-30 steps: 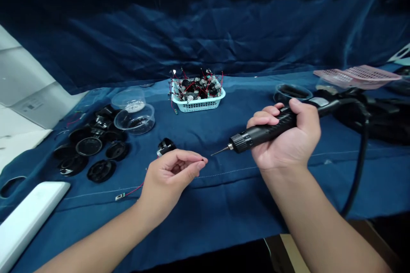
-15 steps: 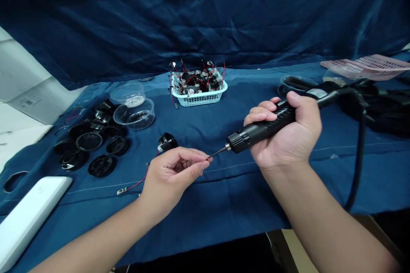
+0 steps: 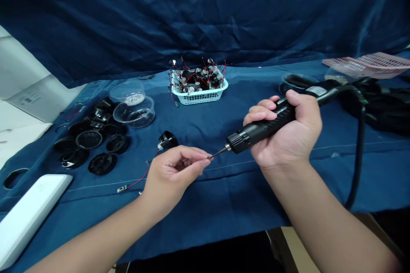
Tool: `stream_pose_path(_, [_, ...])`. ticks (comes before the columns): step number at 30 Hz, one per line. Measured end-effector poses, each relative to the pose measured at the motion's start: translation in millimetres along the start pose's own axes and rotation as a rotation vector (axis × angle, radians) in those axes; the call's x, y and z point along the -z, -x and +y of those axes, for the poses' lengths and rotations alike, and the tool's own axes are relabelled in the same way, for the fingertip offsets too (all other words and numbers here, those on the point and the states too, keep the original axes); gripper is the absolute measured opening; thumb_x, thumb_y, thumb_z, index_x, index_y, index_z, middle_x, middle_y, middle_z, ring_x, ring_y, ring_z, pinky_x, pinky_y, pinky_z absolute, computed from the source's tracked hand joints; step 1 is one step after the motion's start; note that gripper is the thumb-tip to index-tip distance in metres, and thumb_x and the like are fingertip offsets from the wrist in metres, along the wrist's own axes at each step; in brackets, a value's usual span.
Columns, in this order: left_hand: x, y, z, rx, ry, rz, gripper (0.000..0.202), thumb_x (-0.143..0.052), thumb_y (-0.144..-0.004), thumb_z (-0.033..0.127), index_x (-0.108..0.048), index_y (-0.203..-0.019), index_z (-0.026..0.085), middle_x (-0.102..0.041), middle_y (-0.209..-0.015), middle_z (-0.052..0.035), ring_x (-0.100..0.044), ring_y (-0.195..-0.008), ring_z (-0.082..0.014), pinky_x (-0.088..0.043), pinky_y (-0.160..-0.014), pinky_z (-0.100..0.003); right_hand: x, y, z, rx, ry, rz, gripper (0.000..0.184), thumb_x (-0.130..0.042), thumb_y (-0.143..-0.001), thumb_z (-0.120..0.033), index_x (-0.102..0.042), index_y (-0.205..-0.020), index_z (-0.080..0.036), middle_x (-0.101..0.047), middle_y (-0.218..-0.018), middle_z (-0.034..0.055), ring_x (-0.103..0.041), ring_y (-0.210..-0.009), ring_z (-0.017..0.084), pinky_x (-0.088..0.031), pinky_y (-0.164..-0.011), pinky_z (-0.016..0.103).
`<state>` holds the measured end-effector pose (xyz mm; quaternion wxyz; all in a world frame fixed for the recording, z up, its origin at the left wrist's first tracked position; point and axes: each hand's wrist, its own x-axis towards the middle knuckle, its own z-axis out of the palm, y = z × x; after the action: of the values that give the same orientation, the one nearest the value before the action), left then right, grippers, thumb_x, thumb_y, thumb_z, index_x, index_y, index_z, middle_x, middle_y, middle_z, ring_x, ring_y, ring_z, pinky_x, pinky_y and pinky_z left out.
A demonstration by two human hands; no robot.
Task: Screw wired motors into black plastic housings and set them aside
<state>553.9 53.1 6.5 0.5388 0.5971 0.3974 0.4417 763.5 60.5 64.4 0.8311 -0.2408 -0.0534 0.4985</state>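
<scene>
My right hand (image 3: 288, 130) is wrapped around a black electric screwdriver (image 3: 265, 130), its bit angled down to the left. My left hand (image 3: 176, 170) is closed in a pinch, thumb and fingertips meeting at the tip of the screwdriver bit (image 3: 218, 152). Whatever sits between those fingertips is too small to make out. Just behind my left hand lies a black round part with a small motor (image 3: 167, 140) on the blue cloth. Red wires run from near it to a small connector board (image 3: 122, 189).
A light blue basket (image 3: 201, 97) holds several wired motor parts. Black round housings (image 3: 102, 164) and clear tubs (image 3: 149, 117), one with small dark pieces, are at left. A white box-shaped object (image 3: 35, 217) lies front left. A pink basket (image 3: 381, 66) and black cable (image 3: 357, 158) are at right.
Both hands and the screwdriver hold almost the same position, with the bit tip still at my left fingertips. The view has shifted very slightly.
</scene>
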Motion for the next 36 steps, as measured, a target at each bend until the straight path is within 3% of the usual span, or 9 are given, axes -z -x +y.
stream_pose_path(19, [-0.6, 0.4, 0.2, -0.060, 0.010, -0.023, 0.008, -0.086, -0.083, 0.025, -0.080, -0.084, 0.020, -0.082, -0.093, -0.0050, -0.078, -0.077, -0.0151, -0.061, -0.059, -0.018, 1.0, 0.2, 0.0, -0.001, -0.007, -0.007, 0.019, -0.064, -0.087, -0.032, -0.052, -0.080, -0.021, -0.048, -0.070, -0.0047, -0.044, -0.051, 0.006, -0.049, -0.049, 0.019])
stream_pose_path(23, [0.5, 1.5, -0.4, -0.220, -0.121, -0.008, 0.003, -0.082, -0.087, 0.020, -0.079, -0.086, 0.019, -0.083, -0.093, -0.0037, -0.077, -0.072, -0.0124, -0.061, -0.058, -0.017, 0.5, -0.4, 1.1, -0.015, -0.005, 0.011, 0.019, -0.066, -0.084, -0.032, -0.051, -0.079, -0.021, -0.048, -0.070, -0.0050, -0.044, -0.051, 0.006, -0.049, -0.047, 0.019])
stream_pose_path(29, [6.2, 1.5, -6.8, -0.661, -0.336, -0.047, 0.024, -0.079, -0.086, 0.002, -0.076, -0.099, 0.022, -0.083, -0.100, 0.0014, -0.080, -0.093, -0.0119, -0.065, -0.083, -0.020, -0.7, -2.3, 3.1, -0.085, -0.034, 0.079, 0.020, -0.067, -0.083, -0.030, -0.049, -0.078, -0.021, -0.049, -0.069, -0.0045, -0.043, -0.051, 0.006, -0.049, -0.044, 0.017])
stream_pose_path(36, [4.5, 0.5, -4.6, -0.627, -0.424, -0.033, 0.018, -0.076, -0.090, 0.006, -0.074, -0.099, 0.021, -0.082, -0.101, 0.0015, -0.078, -0.088, -0.0089, -0.062, -0.078, -0.016, 2.6, -2.5, 3.6, -0.043, -0.009, 0.025, 0.023, -0.071, -0.080, -0.030, -0.050, -0.078, -0.022, -0.049, -0.069, -0.0053, -0.046, -0.050, 0.006, -0.050, -0.046, 0.019])
